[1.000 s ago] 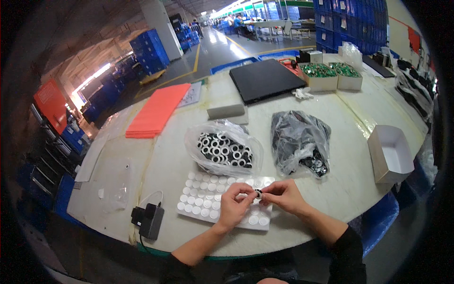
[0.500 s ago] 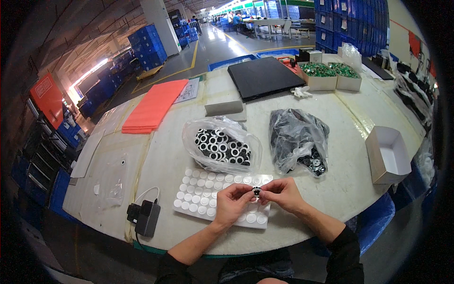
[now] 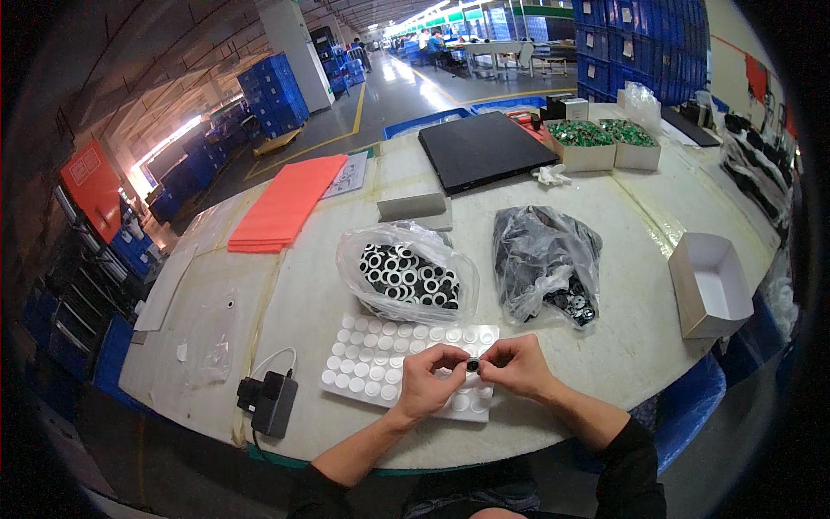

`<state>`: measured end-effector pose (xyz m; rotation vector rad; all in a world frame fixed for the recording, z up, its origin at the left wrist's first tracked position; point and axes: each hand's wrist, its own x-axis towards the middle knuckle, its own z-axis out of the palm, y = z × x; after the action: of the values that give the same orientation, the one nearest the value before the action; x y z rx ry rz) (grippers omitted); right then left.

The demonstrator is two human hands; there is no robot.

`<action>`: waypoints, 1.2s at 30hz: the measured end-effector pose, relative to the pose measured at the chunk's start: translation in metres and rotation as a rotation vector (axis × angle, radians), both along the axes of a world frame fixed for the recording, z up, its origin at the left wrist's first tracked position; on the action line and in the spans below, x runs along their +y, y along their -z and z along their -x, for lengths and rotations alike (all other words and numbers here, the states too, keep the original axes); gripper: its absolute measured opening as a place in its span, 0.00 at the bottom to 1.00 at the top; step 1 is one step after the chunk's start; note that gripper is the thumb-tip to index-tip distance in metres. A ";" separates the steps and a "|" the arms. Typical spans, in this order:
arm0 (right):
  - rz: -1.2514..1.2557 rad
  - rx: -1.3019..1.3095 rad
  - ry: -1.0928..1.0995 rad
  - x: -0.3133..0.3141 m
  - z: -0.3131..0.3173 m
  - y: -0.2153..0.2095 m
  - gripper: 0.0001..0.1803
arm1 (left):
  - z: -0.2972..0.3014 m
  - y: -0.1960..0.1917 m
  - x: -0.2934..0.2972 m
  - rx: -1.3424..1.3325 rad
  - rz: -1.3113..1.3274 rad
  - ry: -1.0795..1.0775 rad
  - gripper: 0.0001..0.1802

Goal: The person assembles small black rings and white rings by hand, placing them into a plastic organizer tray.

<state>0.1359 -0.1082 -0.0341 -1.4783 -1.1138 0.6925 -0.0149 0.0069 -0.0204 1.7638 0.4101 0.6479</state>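
My left hand [image 3: 425,381] and my right hand [image 3: 522,368] pinch a small round black part [image 3: 473,365] between their fingertips, one from each side. Under them lies a white tray [image 3: 471,418] with rows of round white caps [image 3: 358,384]; my hands cover some of its right half. Just beyond the tray, an open clear plastic bag [image 3: 346,259] holds many black-and-white rings [image 3: 395,278]. To its right, a greyish plastic bag [image 3: 527,238] contains black round parts [image 3: 577,303].
A black power adapter [image 3: 275,404] with a cable sits left of the tray. An empty white box [image 3: 711,285] stands at the right. Farther back are orange-red sheets [image 3: 290,203], a flat black panel [image 3: 484,149] and boxes of green circuit boards [image 3: 581,134].
The held part shows a darker face now, with less white visible. Both hands keep their pinch and sit slightly lower in the picture, as the whole view has shifted a little.
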 end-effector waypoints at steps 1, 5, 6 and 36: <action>0.028 0.026 0.014 0.001 0.000 0.001 0.06 | 0.000 -0.001 0.001 0.007 0.004 0.018 0.09; 0.053 0.077 0.009 0.004 -0.002 0.004 0.06 | -0.001 0.002 0.006 -0.015 0.052 0.078 0.09; 0.050 0.077 0.010 0.003 -0.001 0.002 0.06 | -0.001 0.000 0.006 -0.014 0.050 0.078 0.09; -0.053 -0.124 -0.156 0.007 -0.009 0.001 0.10 | -0.001 -0.014 0.002 0.064 -0.125 0.089 0.09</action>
<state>0.1444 -0.1015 -0.0351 -1.4148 -1.3437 0.6807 -0.0140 0.0089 -0.0067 1.9141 0.3385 0.5647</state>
